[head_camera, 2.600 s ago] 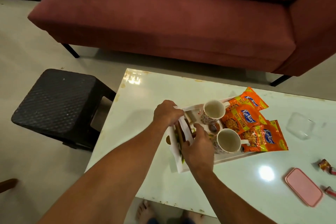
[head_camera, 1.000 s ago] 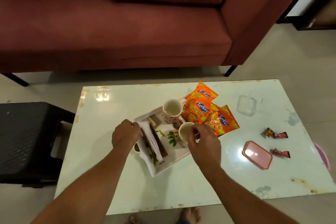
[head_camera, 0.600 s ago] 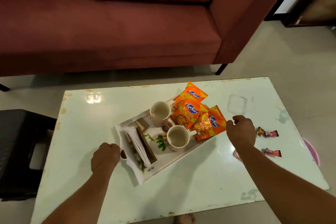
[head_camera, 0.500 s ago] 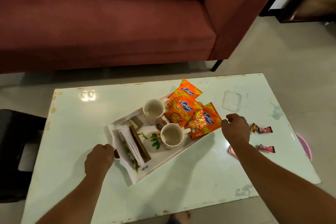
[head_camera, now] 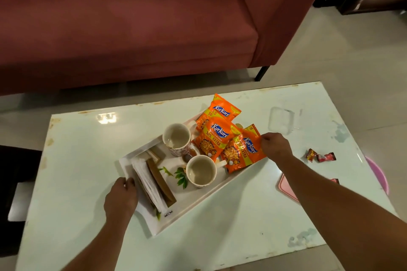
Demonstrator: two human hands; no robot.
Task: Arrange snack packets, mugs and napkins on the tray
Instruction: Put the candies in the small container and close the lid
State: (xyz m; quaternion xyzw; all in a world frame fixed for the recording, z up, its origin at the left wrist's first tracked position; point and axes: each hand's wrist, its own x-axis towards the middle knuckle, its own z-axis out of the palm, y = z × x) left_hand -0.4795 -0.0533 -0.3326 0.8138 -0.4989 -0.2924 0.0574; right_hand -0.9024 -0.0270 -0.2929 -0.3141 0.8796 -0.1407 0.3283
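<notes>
Tray: the white tray (head_camera: 198,203) lies slantwise on the middle of the desk (head_camera: 88,149), one short end toward the near left corner, the other toward the far right corner.
Left hand: the left hand (head_camera: 121,198) grips the tray's near-left end, its fingers curled over the rim just beside the napkins.
Right hand: the right hand (head_camera: 276,146) is at the tray's far-right end, fingers curled down round it and touching the edge of the nearest packet; the grip itself is hidden under the hand.
Snack packets: three orange snack packets (head_camera: 211,141) overlap in a row at the tray's far-right end, the farthest jutting over the rim.
Mugs: two mugs (head_camera: 200,171) stand upright mid-tray, one toward the desk's far edge, one toward its near edge, both just beside the packets.
Napkins: white napkins (head_camera: 148,182) stand on edge in a brown holder (head_camera: 159,180) at the tray's near-left end.
Also on the desk: a clear box (head_camera: 280,120) toward the far right corner; wrapped sweets (head_camera: 320,156) near the right edge; a pink lid (head_camera: 285,185) partly behind the right forearm.
Beyond the far edge: a red sofa (head_camera: 132,28).
</notes>
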